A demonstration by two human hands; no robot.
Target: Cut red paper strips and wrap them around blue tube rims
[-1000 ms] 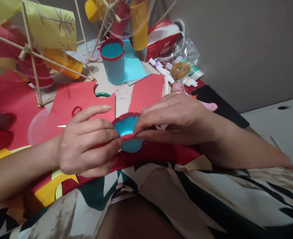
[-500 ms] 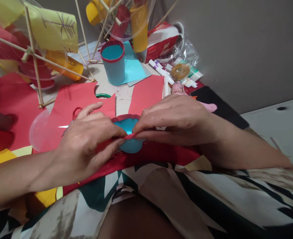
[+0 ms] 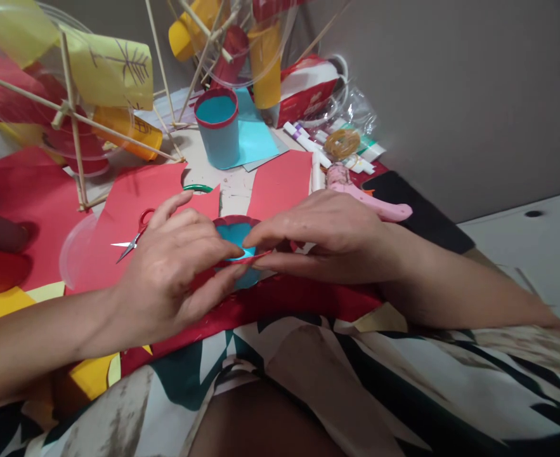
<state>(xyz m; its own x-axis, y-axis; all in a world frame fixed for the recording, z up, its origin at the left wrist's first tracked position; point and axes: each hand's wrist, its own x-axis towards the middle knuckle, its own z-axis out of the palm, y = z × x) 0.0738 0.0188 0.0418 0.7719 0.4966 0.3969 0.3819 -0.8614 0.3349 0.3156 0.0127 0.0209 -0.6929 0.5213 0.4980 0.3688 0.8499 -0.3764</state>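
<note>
Between my hands is a small blue paper cup (image 3: 234,235) with a red strip along its rim. My left hand (image 3: 175,254) pinches the near rim between thumb and index finger, its other fingers raised. My right hand (image 3: 327,235) has its thumb under the red strip and its fingers over the rim, right beside the left fingertips. The hands cover part of the cup's sides. Beside my left hand, small red-handled scissors (image 3: 130,249) lie partly hidden on red paper (image 3: 132,190). A pink glue gun (image 3: 375,204) lies beyond my right hand.
A finished-looking blue cup with a red rim (image 3: 219,143) stands at the back on blue paper (image 3: 255,139). Stick frames (image 3: 73,120) carrying coloured cups rise at the left and back. Rubber bands (image 3: 341,145) and white markers (image 3: 303,139) lie back right, near a dark mat (image 3: 417,209).
My fingers have shifted slightly along the near rim, and my right index finger has lifted a little from the strip. The cup stays between my hands.
</note>
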